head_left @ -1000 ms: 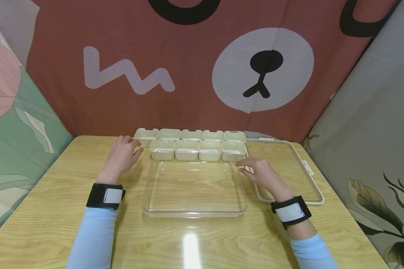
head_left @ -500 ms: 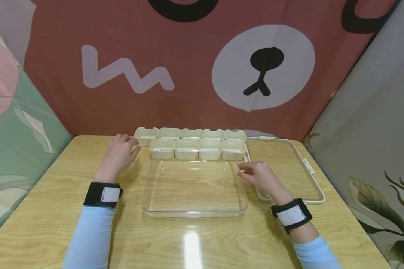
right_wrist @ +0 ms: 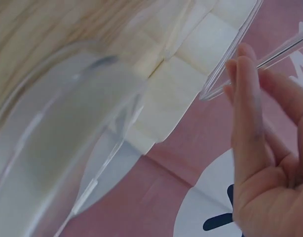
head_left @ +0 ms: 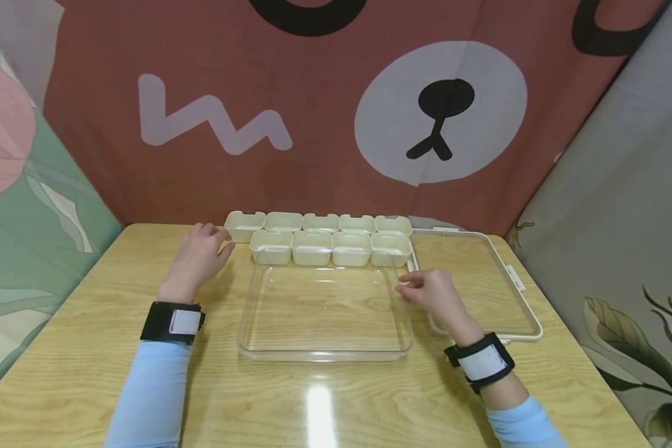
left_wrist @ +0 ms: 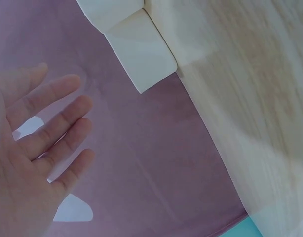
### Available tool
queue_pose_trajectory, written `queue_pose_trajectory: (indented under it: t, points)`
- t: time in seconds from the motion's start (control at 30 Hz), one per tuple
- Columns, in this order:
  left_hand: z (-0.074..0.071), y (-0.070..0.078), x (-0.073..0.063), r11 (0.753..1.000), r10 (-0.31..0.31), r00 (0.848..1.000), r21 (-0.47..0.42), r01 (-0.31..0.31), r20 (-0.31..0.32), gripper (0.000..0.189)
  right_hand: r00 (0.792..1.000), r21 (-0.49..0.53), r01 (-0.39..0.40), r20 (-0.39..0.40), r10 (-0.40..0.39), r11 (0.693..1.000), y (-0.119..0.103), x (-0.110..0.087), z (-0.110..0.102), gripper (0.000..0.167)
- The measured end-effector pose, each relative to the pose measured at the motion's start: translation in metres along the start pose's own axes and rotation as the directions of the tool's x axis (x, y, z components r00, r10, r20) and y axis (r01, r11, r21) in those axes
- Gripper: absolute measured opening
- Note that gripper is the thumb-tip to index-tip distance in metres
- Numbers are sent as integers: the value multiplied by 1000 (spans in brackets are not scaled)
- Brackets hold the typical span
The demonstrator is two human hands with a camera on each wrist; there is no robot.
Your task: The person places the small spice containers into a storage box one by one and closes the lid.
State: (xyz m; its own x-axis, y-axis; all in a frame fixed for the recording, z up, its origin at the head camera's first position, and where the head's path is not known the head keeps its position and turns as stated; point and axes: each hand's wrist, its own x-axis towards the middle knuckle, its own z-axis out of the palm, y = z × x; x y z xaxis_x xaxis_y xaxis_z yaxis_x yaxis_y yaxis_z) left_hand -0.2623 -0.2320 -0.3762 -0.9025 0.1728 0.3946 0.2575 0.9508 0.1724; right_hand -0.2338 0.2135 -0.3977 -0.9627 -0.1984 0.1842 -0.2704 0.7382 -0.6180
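Observation:
A clear rectangular plastic box point(head_left: 325, 356) sits on the table in the head view. Behind it stand two rows of small cream bins point(head_left: 313, 247). My left hand point(head_left: 196, 258) is just left of the back row's end bin point(head_left: 245, 225); in the left wrist view its fingers point(left_wrist: 67, 133) are spread loosely, apart from the bins. My right hand point(head_left: 434, 295) is at the box's right side. In the right wrist view, its thumb and fingers point(right_wrist: 247, 108) pinch the clear rim, partly hiding it.
A clear lid point(head_left: 476, 286) with a white frame and clips lies on the wooden table point(head_left: 213, 398) at the right, partly under my right arm. A patterned cloth point(head_left: 313, 174) hangs directly behind the bins.
My right thumb and fingers, parted earlier, have drawn together at the box's right rim. My left hand has shifted slightly left, away from the bins. Box and bins have not moved.

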Motion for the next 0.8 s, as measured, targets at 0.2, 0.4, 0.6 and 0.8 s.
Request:
queue_pose_trajectory:
  t: [0.2,0.4,0.6,0.8]
  points:
    - [2,-2,-1,1000,4,1000,-3,-4,2,24,993,69,-115,25,113,991,-5,0,2,19]
    - [2,-5,1,1000,4,1000,-17,-4,-3,24,979,113,-202,57,196,973,-5,1,1,19]
    - [1,-7,-1,1000,5,1000,-9,-5,7,25,974,144,-222,86,211,964,-5,0,0,20]
    - [4,-10,4,999,42,999,-3,-42,-11,28,970,186,-239,97,224,953,-4,0,0,20]
